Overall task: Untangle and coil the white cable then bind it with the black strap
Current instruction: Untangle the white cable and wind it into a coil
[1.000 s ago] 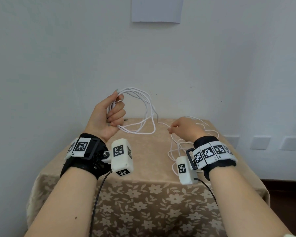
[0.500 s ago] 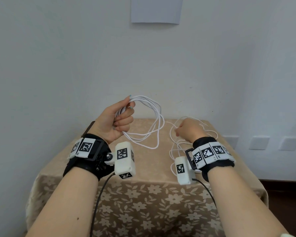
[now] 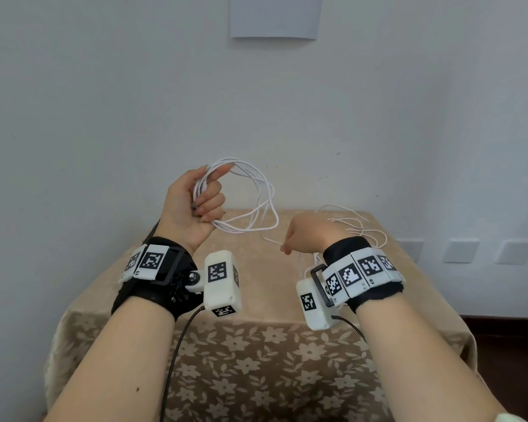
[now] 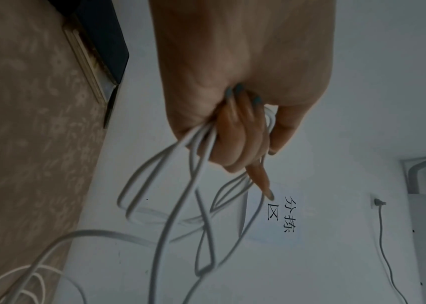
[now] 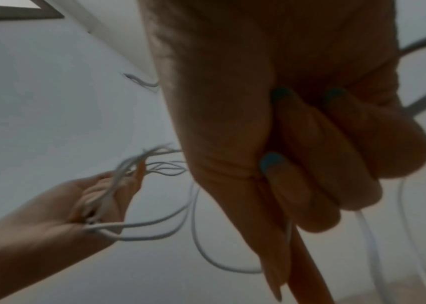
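My left hand [image 3: 206, 197] is raised above the table's back left and grips a bundle of loops of the white cable [image 3: 258, 205]. In the left wrist view the fingers [image 4: 235, 135] curl round the strands [image 4: 170, 216]. A single strand [image 3: 270, 239] runs from the coil to my right hand [image 3: 302, 237], which pinches it between thumb and forefinger; the right wrist view shows that hand [image 5: 310, 164] curled. The loose rest of the cable [image 3: 360, 229] lies tangled on the table behind my right wrist. A thin dark strip [image 3: 152, 230] shows behind my left wrist; I cannot tell whether it is the black strap.
The table [image 3: 256, 303] wears a beige flowered cloth and stands against a white wall. A sheet of paper [image 3: 275, 16] hangs on the wall above. Wall sockets [image 3: 461, 251] sit low on the right.
My right hand has moved left, toward the coil, still pinching the strand. My left hand keeps its grip on the loops and has turned a little more upright.
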